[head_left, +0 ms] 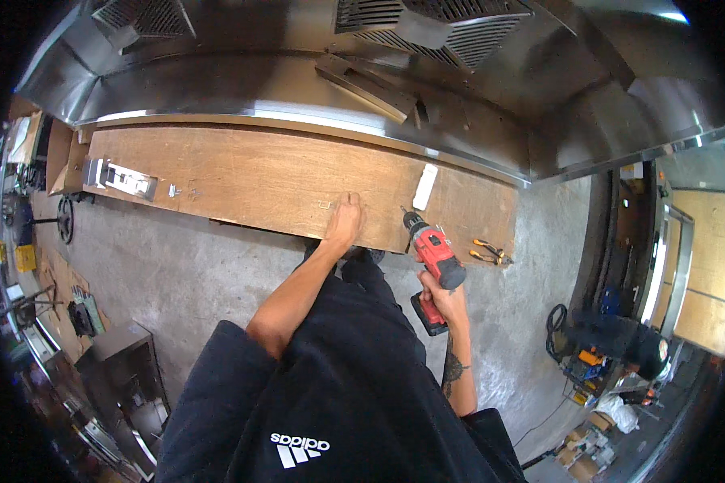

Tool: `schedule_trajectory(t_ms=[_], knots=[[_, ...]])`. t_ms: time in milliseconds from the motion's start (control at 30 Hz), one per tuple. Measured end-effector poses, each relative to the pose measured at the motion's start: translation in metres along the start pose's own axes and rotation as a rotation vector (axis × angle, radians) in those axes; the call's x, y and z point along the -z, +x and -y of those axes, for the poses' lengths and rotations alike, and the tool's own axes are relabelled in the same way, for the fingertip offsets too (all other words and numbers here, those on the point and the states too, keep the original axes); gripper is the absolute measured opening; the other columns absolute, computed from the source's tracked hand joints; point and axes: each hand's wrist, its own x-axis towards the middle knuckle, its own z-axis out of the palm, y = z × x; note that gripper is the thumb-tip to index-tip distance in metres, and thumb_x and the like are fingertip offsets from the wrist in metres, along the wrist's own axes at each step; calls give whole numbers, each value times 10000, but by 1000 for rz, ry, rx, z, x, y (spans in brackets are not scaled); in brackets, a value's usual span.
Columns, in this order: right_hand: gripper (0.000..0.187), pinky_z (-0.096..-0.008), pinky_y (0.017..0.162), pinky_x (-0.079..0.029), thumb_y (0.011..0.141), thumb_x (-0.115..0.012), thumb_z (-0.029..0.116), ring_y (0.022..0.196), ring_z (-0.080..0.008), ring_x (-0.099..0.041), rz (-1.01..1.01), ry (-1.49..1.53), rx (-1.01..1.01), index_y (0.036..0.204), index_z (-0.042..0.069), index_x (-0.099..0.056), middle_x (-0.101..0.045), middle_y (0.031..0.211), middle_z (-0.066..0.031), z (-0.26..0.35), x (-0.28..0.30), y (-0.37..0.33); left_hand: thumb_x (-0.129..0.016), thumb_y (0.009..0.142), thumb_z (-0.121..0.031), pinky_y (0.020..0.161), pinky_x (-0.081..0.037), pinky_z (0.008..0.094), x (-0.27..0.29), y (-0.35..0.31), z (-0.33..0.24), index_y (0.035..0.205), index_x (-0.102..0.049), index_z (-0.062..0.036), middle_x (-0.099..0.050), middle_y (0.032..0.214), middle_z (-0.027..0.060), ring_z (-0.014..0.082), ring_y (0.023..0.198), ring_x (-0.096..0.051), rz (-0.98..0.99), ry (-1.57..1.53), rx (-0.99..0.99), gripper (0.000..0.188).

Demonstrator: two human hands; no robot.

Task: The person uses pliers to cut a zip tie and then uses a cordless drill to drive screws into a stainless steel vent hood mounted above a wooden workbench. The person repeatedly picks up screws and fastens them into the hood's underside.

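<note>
My right hand (443, 296) grips a red and black cordless drill (437, 256) by its handle. The drill's chuck points up and left over the wooden board (258, 173), with a short bit in it. On the board rests my left hand (346, 221), its fingers bent down and drawn together. Whatever those fingertips may pinch is hidden. Small metal pieces (325, 204) lie just left of that hand. Beyond the drill is a white oblong object (425, 187). Pliers with orange and black handles (490, 253) lie at the board's right end.
A shiny metal hood (298, 88) with vent grilles overhangs the board's far side. At the board's left end sit a metal bracket (129, 180) and small loose pieces (174, 191). A dark metal cabinet (121, 362) stands lower left; tools and a black hose (557, 322) are at right.
</note>
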Motion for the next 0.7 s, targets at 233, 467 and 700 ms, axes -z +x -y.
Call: schedule_trajectory(t_ms=[233,467,700], knots=[[186,-303,499,-488,833,-753,136,513,-115,-589,-26,-23,-7,898,10,-633,-622,680,-17,-2,-7,-4,-556,978,-155,847,-526,521,-16,10,16,1136,-548,0,-599,1113,240,441,1000,-625,9,84,-45,222],[221,-297,508,-506,843,-772,157,526,-107,-606,47,-30,17,921,6,-632,-642,709,-18,17,-16,-5,-606,1002,-106,836,-548,326,19,-2,5,1154,-595,37,-660,992,126,216,914,-644,152,-1030,217,209],[236,-287,520,-503,853,-782,169,534,-97,-605,171,-70,50,982,20,-654,-647,722,-6,37,-22,-8,-616,1000,-65,871,-570,253,78,-17,-31,1196,-606,25,-669,983,83,137,901,-650,285,-1751,380,216]])
